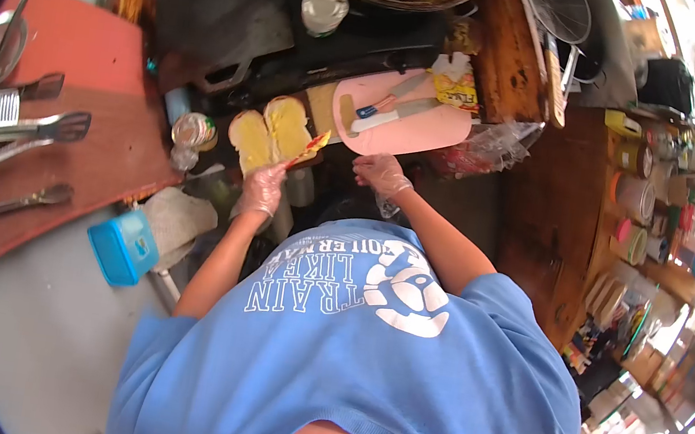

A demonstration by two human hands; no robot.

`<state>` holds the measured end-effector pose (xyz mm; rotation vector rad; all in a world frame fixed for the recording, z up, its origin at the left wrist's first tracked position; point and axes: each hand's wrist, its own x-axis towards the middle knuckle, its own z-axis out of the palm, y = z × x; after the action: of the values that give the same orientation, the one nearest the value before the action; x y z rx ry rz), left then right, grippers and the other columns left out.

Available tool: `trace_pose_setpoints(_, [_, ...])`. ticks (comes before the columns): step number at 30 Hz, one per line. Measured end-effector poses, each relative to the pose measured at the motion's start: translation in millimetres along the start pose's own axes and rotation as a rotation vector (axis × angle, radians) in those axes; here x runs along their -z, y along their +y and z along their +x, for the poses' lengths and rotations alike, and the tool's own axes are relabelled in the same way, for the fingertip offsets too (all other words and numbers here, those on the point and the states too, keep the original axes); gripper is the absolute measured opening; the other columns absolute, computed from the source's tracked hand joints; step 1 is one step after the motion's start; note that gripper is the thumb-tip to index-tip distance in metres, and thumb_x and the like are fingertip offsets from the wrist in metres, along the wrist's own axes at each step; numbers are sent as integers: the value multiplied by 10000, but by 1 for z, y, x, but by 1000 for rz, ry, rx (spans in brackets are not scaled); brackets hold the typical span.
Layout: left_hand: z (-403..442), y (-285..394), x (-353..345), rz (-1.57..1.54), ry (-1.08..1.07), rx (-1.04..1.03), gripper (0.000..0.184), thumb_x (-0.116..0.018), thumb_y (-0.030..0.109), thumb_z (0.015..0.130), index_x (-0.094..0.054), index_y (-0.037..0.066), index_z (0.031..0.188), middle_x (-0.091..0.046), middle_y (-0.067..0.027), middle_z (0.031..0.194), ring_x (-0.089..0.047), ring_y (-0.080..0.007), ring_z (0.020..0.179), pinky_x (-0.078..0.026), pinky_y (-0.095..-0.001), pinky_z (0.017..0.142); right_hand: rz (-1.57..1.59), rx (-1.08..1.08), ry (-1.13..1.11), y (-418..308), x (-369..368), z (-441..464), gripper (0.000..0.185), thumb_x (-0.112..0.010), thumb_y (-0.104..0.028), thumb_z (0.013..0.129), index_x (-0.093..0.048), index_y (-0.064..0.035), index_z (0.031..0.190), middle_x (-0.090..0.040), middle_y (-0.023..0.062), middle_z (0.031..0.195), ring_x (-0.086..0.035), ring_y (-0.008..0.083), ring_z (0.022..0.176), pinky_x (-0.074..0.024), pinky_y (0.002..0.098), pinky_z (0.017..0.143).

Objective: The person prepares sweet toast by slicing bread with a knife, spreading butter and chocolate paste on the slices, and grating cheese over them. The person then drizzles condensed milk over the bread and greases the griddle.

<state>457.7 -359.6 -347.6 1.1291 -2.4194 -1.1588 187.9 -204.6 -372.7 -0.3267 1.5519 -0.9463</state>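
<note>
Now, left hand (pixel 261 190): fingers gripping the yellow-red sachet (pixel 312 147), centre-left.
Right hand (pixel 382 174): fingers curled, any hold unclear.
Spread-covered bread (pixel 288 124): I'd steady it lightly.

A gray floor (pixel 37 342) is bordered by a red-brown desk (pixel 105 107); at right, a wooden cabinet (pixel 543 218) is seen, the far side brightly lit.
</note>
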Motion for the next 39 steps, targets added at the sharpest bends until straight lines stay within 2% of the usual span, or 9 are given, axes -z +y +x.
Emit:
trace_pose_setpoints(5, [99, 90, -69, -310, -61, -31, 266, -598, 64, 991, -691, -25, 1224, -698, -29, 843, -617, -110, 755, -501, -273, 713, 19, -100, 204, 16, 51, -46, 261, -716, -108, 900, -705, 61, 1098, -722, 102, 859, -689, 149, 694, -583, 280, 619])
trace_pose_setpoints(6, [129, 116, -86, -375, -51, -21, 247, -612, 74, 970, -702, -18, 1181, -671, -81, 783, -602, -123, 732, -500, -287, 702, 30, -92, 221, 23, 61, -56, 261, -716, -108, 900, -705, 61, 1098, -722, 102, 859, -689, 149, 694, -583, 280, 619])
trace_pose_setpoints(8, [186, 201, -76, -27, -145, -190, 227, -584, 85, 902, -712, 19, 1078, -662, -277, 864, -686, -411, 828, -544, -432, 746, 185, -106, 317, 39, 80, -75, 256, -719, -103, 896, -708, 44, 1105, -722, 90, 864, -687, 153, 690, -586, 282, 627])
trace_pose_setpoints(13, [274, 284, -135, 74, 63, -211, 426, -708, 247, 865, -682, 5, 1214, -705, -265, 1037, -672, -455, 983, -538, -495, 880, 346, -105, 500, 67, 117, -125, 264, -736, -94, 887, -700, 41, 1112, -717, 81, 879, -684, 146, 696, -589, 275, 638])
trace_pose_setpoints(17, [242, 281, -148, -58, 332, -279, 479, -753, 297, 840, -688, 15, 1221, -722, -236, 1022, -707, -394, 939, -556, -450, 838, 549, -77, 623, 114, 146, -154, 265, -749, -84, 883, -694, 38, 1112, -713, 85, 890, -682, 143, 700, -588, 272, 627])
trace_pose_setpoints(27, [299, 285, -284, 49, 81, 618, 415, -698, 394, 830, -747, -4, 939, -726, -264, 998, -728, -374, 960, -559, -452, 793, 513, -340, 610, 137, 223, -177, 181, -726, -67, 910, -673, -21, 1077, -686, 62, 867, -649, 147, 667, -563, 266, 589])
trace_pose_setpoints(30, [299, 270, -303, 19, 270, 547, 390, -679, 348, 828, -745, -20, 938, -734, -246, 976, -729, -359, 954, -565, -438, 776, 519, -339, 574, 132, 252, -167, 183, -725, -58, 903, -671, -31, 1076, -684, 61, 862, -647, 147, 664, -552, 257, 581])
trace_pose_setpoints(33, [267, 178, -349, 289, -138, 114, 254, -655, 202, 820, -737, -17, 918, -729, -221, 872, -731, -355, 873, -561, -427, 732, 295, -288, 527, 133, 280, -159, 202, -719, -133, 906, -699, -28, 1078, -690, 54, 845, -654, 146, 678, -550, 276, 591])
trace_pose_setpoints(39, [157, 255, -73, -15, 504, 2, 116, -734, 161, 784, -683, 58, 797, -656, -186, 711, -648, -379, 662, -504, -461, 632, 143, -223, 420, 124, 304, -132, 163, -723, -168, 873, -733, -59, 993, -703, 47, 792, -657, 142, 632, -539, 288, 548])
